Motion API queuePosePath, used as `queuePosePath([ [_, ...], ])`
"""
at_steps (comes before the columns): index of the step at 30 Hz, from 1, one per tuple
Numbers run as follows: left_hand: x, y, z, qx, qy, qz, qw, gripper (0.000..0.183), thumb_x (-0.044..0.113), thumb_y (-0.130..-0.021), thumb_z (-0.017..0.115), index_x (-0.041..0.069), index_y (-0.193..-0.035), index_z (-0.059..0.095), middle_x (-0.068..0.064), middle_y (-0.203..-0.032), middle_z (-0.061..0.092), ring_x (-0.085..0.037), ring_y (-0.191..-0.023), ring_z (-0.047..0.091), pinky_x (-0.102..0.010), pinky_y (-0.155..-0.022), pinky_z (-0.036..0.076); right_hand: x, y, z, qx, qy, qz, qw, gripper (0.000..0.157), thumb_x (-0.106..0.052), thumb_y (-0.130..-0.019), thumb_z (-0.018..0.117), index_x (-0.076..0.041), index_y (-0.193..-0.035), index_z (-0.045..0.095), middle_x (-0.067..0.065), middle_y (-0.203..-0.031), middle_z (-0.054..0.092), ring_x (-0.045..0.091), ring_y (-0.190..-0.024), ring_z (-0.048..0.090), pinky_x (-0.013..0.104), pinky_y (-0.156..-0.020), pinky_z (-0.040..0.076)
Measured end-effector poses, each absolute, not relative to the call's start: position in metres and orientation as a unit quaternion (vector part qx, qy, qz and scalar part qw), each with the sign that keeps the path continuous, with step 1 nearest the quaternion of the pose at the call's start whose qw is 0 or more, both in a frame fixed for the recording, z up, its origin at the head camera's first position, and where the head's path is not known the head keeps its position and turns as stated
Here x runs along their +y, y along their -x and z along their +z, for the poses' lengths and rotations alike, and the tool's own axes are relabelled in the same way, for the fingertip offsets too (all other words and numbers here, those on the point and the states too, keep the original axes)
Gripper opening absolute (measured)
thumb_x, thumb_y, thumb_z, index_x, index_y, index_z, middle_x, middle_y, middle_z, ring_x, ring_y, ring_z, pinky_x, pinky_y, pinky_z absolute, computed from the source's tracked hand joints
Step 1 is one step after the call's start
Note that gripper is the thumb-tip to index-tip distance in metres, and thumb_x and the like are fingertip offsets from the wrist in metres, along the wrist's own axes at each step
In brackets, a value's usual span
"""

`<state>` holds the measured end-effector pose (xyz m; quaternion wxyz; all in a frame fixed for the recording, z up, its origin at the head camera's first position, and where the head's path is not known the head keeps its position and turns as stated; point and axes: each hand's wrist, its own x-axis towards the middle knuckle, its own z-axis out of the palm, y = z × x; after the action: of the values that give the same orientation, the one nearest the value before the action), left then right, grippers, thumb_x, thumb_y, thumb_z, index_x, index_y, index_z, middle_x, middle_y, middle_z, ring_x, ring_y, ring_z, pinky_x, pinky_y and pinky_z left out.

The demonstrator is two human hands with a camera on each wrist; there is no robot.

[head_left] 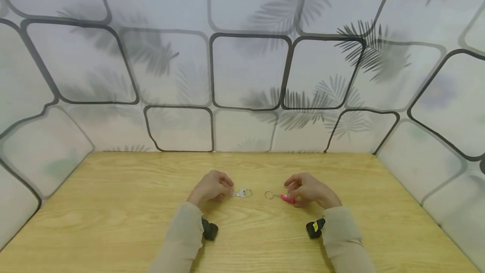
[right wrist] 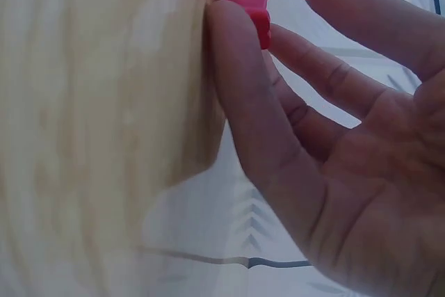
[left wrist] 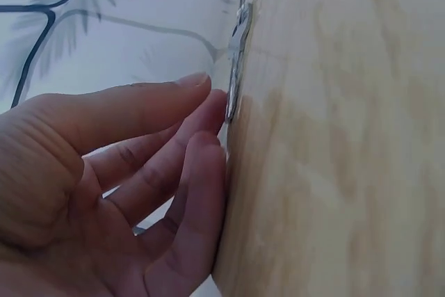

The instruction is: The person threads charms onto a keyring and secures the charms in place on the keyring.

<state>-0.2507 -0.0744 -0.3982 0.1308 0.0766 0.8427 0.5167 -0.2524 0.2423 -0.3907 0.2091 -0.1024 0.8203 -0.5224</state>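
Observation:
A silver metal keychain with a split ring lies on the table; in the left wrist view it appears edge-on as a thin metal strip. My left hand is at its left end, fingers bent and fingertips right beside the metal, the thumb held apart. To the right lies a keychain with a pink figure, its ring and short chain pointing left. My right hand is over the figure's right end. In the right wrist view, one fingertip overlaps the figure's red base, while another digit stays apart from it.
Both keychains lie on a light wood-grain table, rings facing each other with a gap between. A patterned curtain surrounds the table at the back and sides. Black wrist devices sit at both sleeve cuffs.

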Motion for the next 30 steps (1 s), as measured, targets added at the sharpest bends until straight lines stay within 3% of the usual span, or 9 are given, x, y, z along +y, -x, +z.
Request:
queuePosePath([
  [8, -0.063, 0.246, -0.395, 0.886, -0.076, 0.448, 0.096, 0.021, -0.006, -0.074, 0.079, -0.001, -0.092, 0.071, -0.004, -0.075, 0.063, -0.015, -0.063, 0.055, -0.025, -0.057, 0.047, 0.240, 0.253, -0.391, 0.821, 0.103, -0.522, 0.209, 0.042, 0.012, -0.083, 0.067, 0.019, -0.122, 0.054, 0.013, -0.095, 0.061, 0.016, -0.077, 0.062, 0.033, -0.066, 0.060],
  [21, -0.056, 0.242, -0.391, 0.908, -0.094, 0.400, 0.082, 0.020, -0.004, -0.076, 0.083, 0.003, -0.091, 0.071, 0.000, -0.077, 0.065, -0.016, -0.071, 0.060, -0.032, -0.068, 0.051, 0.239, 0.253, -0.391, 0.832, 0.097, -0.510, 0.198, 0.038, 0.012, -0.083, 0.072, 0.018, -0.117, 0.057, 0.009, -0.088, 0.061, 0.015, -0.072, 0.062, 0.030, -0.062, 0.059],
  [30, -0.055, 0.244, -0.391, 0.905, -0.093, 0.402, 0.100, 0.019, -0.007, -0.075, 0.079, 0.002, -0.091, 0.074, -0.004, -0.081, 0.069, -0.016, -0.070, 0.060, -0.028, -0.061, 0.048, 0.240, 0.253, -0.390, 0.826, 0.118, -0.517, 0.189, 0.035, 0.016, -0.078, 0.070, 0.021, -0.111, 0.057, 0.007, -0.081, 0.062, 0.012, -0.069, 0.061, 0.027, -0.061, 0.057],
])
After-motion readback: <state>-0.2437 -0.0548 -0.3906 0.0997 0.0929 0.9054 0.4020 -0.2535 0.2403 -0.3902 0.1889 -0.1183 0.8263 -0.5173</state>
